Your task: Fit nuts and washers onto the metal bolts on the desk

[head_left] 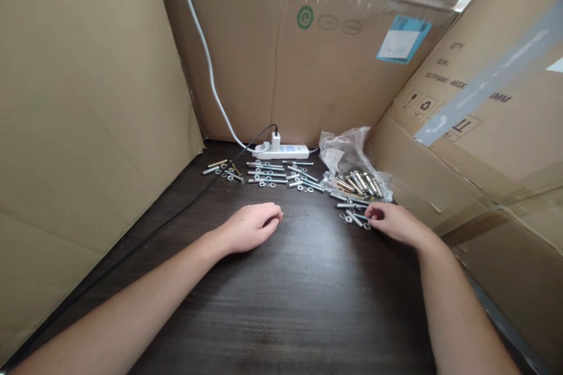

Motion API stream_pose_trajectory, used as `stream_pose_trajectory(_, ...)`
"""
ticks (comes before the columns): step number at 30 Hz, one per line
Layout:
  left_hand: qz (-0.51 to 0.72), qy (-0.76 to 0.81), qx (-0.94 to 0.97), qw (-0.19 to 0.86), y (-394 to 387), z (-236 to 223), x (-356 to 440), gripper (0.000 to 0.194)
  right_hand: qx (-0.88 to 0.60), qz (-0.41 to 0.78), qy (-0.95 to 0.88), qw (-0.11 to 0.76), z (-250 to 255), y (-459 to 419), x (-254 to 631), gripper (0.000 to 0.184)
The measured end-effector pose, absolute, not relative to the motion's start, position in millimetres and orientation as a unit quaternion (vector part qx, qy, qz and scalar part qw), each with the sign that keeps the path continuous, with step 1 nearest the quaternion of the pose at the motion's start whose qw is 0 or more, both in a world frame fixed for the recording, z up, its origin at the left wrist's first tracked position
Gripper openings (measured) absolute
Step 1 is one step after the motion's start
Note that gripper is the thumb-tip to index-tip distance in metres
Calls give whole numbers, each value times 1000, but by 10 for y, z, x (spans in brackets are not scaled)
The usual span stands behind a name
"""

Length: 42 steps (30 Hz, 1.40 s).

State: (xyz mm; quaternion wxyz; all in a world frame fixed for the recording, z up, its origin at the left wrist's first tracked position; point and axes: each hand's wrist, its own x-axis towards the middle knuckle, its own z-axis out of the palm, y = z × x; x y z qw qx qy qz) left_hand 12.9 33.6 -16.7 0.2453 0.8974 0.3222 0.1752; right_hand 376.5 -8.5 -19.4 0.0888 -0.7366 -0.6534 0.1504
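My right hand pinches the near end of a silver bolt at the right of the dark table. Around that bolt lie metal sleeves, a washer and other loose bolts. My left hand rests on the table left of centre, its fingers curled toward the thumb; whatever lies inside them, if anything, is hidden. Beyond it, bolts, sleeves, nuts and washers are laid out in rows and groups.
Behind the right-hand group, a clear plastic bag holds several assembled anchor bolts. A white power strip with a plugged-in adapter sits at the back. A black cable crosses the left side. Cardboard boxes wall in the table.
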Motion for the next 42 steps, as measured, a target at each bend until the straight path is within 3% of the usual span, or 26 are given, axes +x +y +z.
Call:
stream_pose_trajectory(9, 170, 322, 900, 241, 337, -178, 125, 17, -681, 196, -698, 101, -160, -70, 3347, 8)
stream_pose_trajectory(16, 175, 321, 902, 231, 282, -146, 164, 13, -607, 165, -761, 158, -189, -72, 2773, 12)
stream_pose_trajectory(20, 175, 301, 913, 214, 232, -127, 193, 22, -616, 179, -738, 211, -133, -100, 2886, 13)
stream_pose_trajectory(24, 142, 299, 922, 201, 224, -166, 207, 26, -688, 318, -627, 178, -104, -144, 3235, 12)
stream_pose_trajectory(28, 124, 307, 927, 179, 252, -231, 217, 18, -664, 443, -576, 177, -132, -156, 3382, 12)
stream_pose_trajectory(36, 139, 324, 924, 147, 220, -234, 263, 7, -544, 572, -557, 257, -138, -156, 2939, 26)
stream_pose_trajectory(42, 140, 333, 925, 120, 235, -297, 288, 8, -476, 597, -556, 329, -239, -170, 2544, 30)
